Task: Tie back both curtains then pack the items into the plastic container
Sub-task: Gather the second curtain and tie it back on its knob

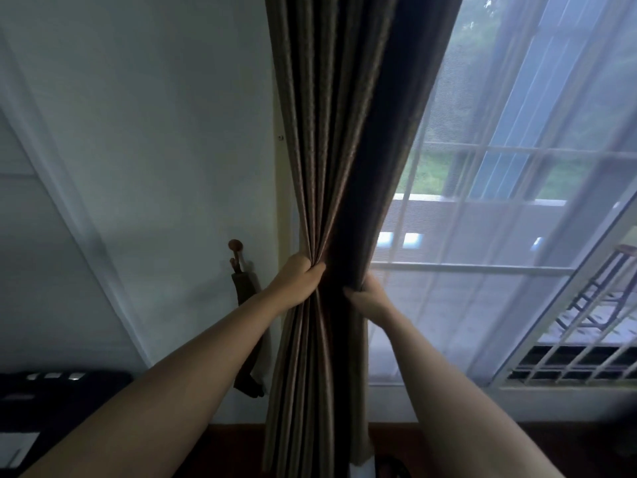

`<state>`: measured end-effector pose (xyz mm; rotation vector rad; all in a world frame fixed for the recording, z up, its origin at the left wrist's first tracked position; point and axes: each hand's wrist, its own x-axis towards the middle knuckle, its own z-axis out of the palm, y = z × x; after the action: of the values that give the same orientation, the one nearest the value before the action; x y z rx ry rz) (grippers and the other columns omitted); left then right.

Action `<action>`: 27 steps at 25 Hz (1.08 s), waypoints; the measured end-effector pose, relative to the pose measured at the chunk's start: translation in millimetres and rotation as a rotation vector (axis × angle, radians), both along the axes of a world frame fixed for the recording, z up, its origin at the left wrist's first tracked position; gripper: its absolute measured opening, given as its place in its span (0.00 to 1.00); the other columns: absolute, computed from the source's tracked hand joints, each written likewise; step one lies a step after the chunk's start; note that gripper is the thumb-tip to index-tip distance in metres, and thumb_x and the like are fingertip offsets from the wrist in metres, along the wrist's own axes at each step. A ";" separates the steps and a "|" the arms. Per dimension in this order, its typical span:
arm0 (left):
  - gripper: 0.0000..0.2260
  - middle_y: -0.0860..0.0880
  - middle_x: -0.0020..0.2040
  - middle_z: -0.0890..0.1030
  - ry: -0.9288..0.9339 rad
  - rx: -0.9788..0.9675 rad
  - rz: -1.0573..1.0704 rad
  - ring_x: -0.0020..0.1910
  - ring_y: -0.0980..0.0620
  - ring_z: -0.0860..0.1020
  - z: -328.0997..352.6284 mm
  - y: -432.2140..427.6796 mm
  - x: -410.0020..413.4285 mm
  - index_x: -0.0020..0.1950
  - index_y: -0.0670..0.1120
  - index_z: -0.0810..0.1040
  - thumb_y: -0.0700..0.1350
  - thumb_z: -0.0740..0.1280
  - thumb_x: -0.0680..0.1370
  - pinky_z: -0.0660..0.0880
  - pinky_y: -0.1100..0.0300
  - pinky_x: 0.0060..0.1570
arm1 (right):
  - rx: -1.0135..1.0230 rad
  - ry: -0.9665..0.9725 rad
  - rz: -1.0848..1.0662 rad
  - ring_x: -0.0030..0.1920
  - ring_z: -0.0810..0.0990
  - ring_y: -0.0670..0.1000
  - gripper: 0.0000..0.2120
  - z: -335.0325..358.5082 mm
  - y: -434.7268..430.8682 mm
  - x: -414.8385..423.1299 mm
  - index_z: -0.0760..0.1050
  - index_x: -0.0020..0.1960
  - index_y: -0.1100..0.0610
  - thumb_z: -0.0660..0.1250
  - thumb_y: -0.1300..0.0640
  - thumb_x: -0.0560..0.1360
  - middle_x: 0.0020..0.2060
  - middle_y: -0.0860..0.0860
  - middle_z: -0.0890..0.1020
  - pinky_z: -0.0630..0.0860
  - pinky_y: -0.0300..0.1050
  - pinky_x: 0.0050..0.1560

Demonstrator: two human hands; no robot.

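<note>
A brown pleated curtain (331, 132) hangs down the middle of the view, gathered into a narrow bunch at waist height. My left hand (298, 276) is clenched on the left side of that bunch. My right hand (367, 296) grips its right edge from behind, fingers curled around the fabric. On the wall to the left, a round wooden hook (235, 246) carries a hanging brown tie-back strap (246, 288), a short way from my left hand. No plastic container is in view.
A sheer white curtain (482, 236) covers the barred window (517, 153) on the right. A white wall (155, 132) fills the left. A dark piece of equipment (51, 391) sits at the lower left, and dark wooden floor (396, 439) shows below.
</note>
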<state>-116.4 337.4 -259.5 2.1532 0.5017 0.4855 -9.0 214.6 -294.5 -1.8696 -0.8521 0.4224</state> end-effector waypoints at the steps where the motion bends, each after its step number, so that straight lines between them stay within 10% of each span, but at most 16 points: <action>1: 0.12 0.36 0.45 0.79 0.011 0.008 0.001 0.45 0.41 0.78 1.0 0.6 -0.4 0.48 0.35 0.76 0.43 0.58 0.78 0.75 0.50 0.48 | -0.028 0.003 0.039 0.59 0.75 0.52 0.27 -4.4 4.1 -7.6 0.70 0.65 0.62 0.59 0.75 0.68 0.54 0.51 0.76 0.69 0.37 0.51; 17: 0.13 0.38 0.49 0.79 0.047 0.032 0.080 0.49 0.44 0.78 19.9 -12.3 3.1 0.56 0.35 0.76 0.41 0.59 0.77 0.74 0.52 0.53 | -0.033 -0.117 0.214 0.75 0.54 0.52 0.48 -23.7 25.0 -43.1 0.48 0.76 0.53 0.58 0.67 0.58 0.75 0.51 0.55 0.59 0.51 0.74; 20: 0.16 0.43 0.41 0.77 0.101 -0.099 -0.033 0.41 0.47 0.77 27.0 -20.0 -2.6 0.48 0.36 0.77 0.48 0.65 0.68 0.75 0.49 0.47 | -0.050 -0.050 0.261 0.70 0.55 0.45 0.45 -20.6 23.7 -46.1 0.46 0.75 0.60 0.58 0.73 0.61 0.68 0.48 0.57 0.60 0.23 0.62; 27: 0.09 0.36 0.43 0.80 0.103 0.158 0.125 0.43 0.39 0.80 20.1 -17.5 1.9 0.43 0.38 0.75 0.43 0.61 0.77 0.74 0.56 0.42 | 0.090 0.393 0.240 0.70 0.63 0.48 0.40 -18.7 19.5 -32.1 0.53 0.76 0.54 0.54 0.64 0.64 0.69 0.49 0.65 0.66 0.41 0.60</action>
<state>-114.5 319.9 -239.4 2.3159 0.6785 0.4990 -41.1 234.1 -313.2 -1.5359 -0.8107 0.8546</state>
